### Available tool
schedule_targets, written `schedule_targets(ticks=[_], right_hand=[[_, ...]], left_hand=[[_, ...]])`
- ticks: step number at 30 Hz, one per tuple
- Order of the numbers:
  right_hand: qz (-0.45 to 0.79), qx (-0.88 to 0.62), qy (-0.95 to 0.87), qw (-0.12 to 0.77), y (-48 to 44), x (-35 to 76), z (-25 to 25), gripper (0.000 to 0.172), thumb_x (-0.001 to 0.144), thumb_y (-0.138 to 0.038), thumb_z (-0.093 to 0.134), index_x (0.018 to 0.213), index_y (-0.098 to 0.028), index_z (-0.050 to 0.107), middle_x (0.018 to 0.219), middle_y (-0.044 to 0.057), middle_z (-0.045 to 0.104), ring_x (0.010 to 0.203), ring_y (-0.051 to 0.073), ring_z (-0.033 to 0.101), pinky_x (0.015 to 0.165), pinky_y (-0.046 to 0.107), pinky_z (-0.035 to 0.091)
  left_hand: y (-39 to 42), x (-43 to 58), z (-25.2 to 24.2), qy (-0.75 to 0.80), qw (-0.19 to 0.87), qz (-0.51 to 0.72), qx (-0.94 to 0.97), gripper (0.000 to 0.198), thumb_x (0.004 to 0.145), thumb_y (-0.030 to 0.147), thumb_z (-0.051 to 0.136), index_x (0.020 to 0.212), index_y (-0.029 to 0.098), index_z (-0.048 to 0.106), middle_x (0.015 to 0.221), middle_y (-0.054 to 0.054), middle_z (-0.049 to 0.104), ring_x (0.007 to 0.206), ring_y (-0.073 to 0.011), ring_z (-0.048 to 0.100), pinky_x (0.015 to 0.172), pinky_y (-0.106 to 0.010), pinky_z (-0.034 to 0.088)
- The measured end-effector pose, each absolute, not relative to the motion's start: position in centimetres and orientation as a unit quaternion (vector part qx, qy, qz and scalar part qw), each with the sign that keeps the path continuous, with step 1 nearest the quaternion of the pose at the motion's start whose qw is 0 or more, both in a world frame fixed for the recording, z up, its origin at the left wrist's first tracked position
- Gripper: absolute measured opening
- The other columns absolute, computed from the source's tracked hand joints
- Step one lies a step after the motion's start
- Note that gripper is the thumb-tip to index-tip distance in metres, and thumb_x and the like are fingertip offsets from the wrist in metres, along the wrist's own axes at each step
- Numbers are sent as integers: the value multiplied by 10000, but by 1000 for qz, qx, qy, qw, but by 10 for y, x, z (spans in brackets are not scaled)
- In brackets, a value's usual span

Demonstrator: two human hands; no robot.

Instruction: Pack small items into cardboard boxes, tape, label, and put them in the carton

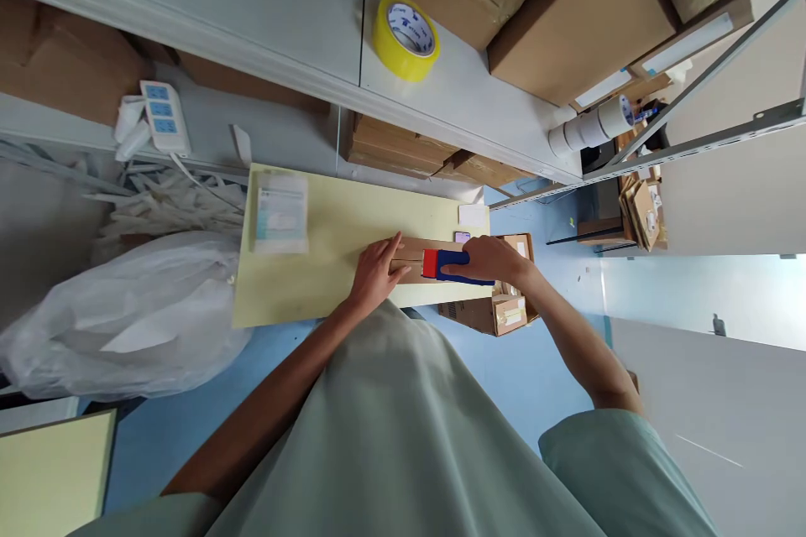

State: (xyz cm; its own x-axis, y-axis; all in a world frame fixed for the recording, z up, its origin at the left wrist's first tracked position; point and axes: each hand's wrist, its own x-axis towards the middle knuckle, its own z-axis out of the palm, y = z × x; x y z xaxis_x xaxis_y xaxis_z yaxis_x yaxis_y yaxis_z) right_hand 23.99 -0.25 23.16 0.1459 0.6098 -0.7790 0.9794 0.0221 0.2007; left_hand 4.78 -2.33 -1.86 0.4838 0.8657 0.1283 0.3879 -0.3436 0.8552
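Note:
A narrow brown cardboard box (412, 250) lies on the pale yellow table (340, 218) in front of me. My left hand (376, 270) rests on the box's left end, its fingers stretched out and the thumb apart from them. On the box's right part, my right hand (482, 260) is closed around a blue tape dispenser (446, 263) with a red front end. The dispenser's front lies over the top of the box, and my fingers hide part of its body. Just beyond my right hand is a phone (462, 237).
A clear packet with printed paper (281, 214) lies on the table's left. On the shelf above stand a yellow tape roll (406, 38) and large cardboard boxes (585, 25). A power strip (164, 117) and a big plastic bag (144, 310) are left; open cartons (510, 315) sit at right.

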Motion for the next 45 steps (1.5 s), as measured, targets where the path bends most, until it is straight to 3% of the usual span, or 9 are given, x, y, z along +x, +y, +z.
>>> schedule_targets(ticks=[5,15,20,23,26,29,37,40,45], right_hand=[[-299,652,595,363,-3,273,203,731,974,-835,562,1008,-142,795,955,159,814,861,265,778,735,300,501],[-343,636,612,323,-1,302,158,740,929,-782,688,1265,-126,758,1123,200,824,1096,336,788,871,329,561],[-338,629,633,299,0,300,152,639,970,-696,678,1296,-151,750,1231,209,802,1144,347,778,903,354,577],[-343,621,642,290,1,296,151,591,982,-660,677,1304,-170,756,1262,204,795,1157,348,774,909,366,586],[-353,612,650,280,1,293,153,575,986,-632,688,1342,-185,749,1246,189,804,1167,350,775,924,374,592],[-349,612,651,281,2,294,152,566,1020,-611,638,1337,-156,753,1267,199,796,1204,350,767,949,370,591],[-364,598,662,267,5,300,152,544,1020,-578,643,1342,-152,748,1289,221,785,1207,360,765,925,385,597],[-377,596,660,261,2,324,161,540,1007,-591,667,1280,-138,774,1239,224,801,1161,365,778,885,373,590],[-382,618,618,302,-12,412,179,549,976,-655,696,1013,-122,825,993,210,832,932,331,810,772,339,554]], left_hand=[[-18,42,-12,411,374,259,790,832,973,337,752,1704,245,364,1424,-132,704,1361,-346,592,1121,-501,490],[-12,39,2,435,326,174,821,735,973,384,749,1646,251,485,1456,-118,705,1403,-350,569,1165,-508,474],[-20,41,9,453,288,137,832,668,1017,409,672,1637,229,501,1466,-152,694,1441,-373,554,1173,-535,478],[-30,49,16,459,262,130,839,687,1054,375,569,1697,195,404,1568,-186,614,1523,-379,495,1225,-563,443],[-41,67,21,427,242,133,861,818,1057,352,502,1762,94,178,1770,-231,339,1668,-387,276,1322,-590,325],[-50,86,20,405,224,106,880,976,1044,469,513,1748,-17,43,1824,-275,96,1706,-427,96,1365,-630,199],[-51,92,9,407,198,41,891,1201,1005,803,440,1719,-94,81,1800,-330,70,1706,-438,41,1376,-627,144],[-50,92,8,405,198,44,891,1206,1005,828,412,1720,-87,86,1795,-342,80,1703,-446,53,1365,-647,159],[-50,95,10,415,216,41,883,1126,1038,780,394,1739,-42,73,1801,-325,102,1704,-444,62,1355,-669,166]])
